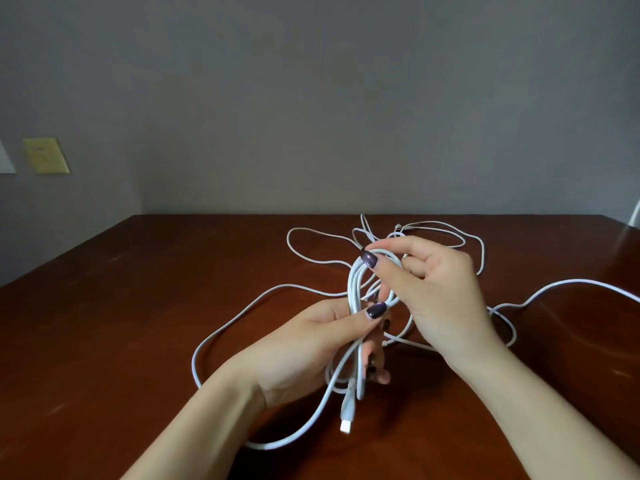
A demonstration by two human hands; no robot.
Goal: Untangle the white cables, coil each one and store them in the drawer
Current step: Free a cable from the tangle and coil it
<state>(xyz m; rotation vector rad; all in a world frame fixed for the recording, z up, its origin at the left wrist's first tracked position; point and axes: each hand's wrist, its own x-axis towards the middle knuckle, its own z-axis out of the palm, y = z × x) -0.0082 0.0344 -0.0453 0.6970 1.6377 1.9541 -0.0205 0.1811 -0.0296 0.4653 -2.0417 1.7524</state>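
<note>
Your left hand (304, 348) grips the coil (354, 299), your right hand (440, 289) pinches its top; loose cables (575, 280) sprawl around them across the bench (138, 306).

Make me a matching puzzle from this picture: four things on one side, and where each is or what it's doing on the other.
1. left hand
2. right hand
3. plug
4. yellow wall plate

a. dangles below the coiled cable
b. on the wall, far left
c. pinches the loops at the top
d. grips the loops lower down

Pairs: 1-d, 2-c, 3-a, 4-b
</note>
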